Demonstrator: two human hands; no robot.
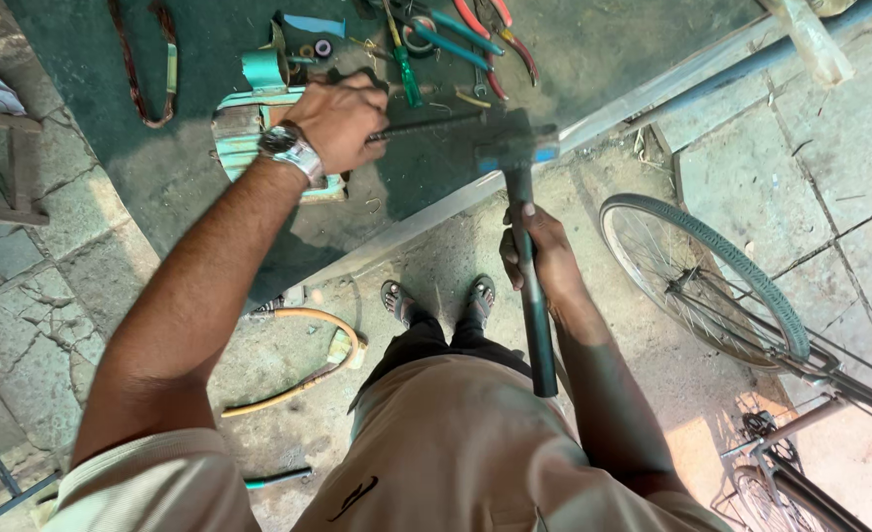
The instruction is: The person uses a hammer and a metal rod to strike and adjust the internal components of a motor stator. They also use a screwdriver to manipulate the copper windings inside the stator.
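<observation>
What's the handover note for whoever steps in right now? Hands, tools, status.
Left hand: closed around a dark metal rod, held level over the green bench top.
Right hand: gripping the hammer by its dark handle, head right at the rod's free end; contact cannot be told.
Around: pliers and a green screwdriver lie at the far side of the bench, a teal part under the left wrist. Bicycle wheel to the right, hose on the floor.
Done: rod and hammer in hand, lined up.
Left: striking the rod, as it looks.
</observation>
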